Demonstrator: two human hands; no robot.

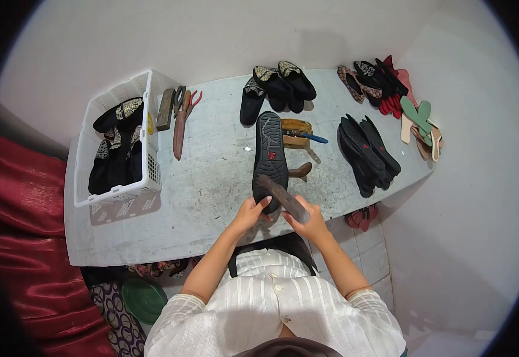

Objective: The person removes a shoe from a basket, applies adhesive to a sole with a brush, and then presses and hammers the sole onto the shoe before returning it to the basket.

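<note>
A black shoe (271,151) is held sole up over the front of the table, with red lettering on its ridged sole. Around its near end my left hand (249,214) is closed, thumb lying on the sole. My right hand (309,222) grips a worn brown bar-like tool (283,196), whose far end overlaps the sole near the heel. Just right of the shoe lies a curved brown wooden piece (300,171). Beyond that, a blue-handled brush (313,137) rests across a yellowish-brown container (295,126), partly hidden by the shoe.
A white basket (152,137) of black shoes stands left, beside a block (165,109), scissors (179,95) and red-handled pliers (195,98). Embellished black shoes (276,88) sit at the back. To the right are black soles (363,152), shoe uppers (369,83) and green insoles (417,116).
</note>
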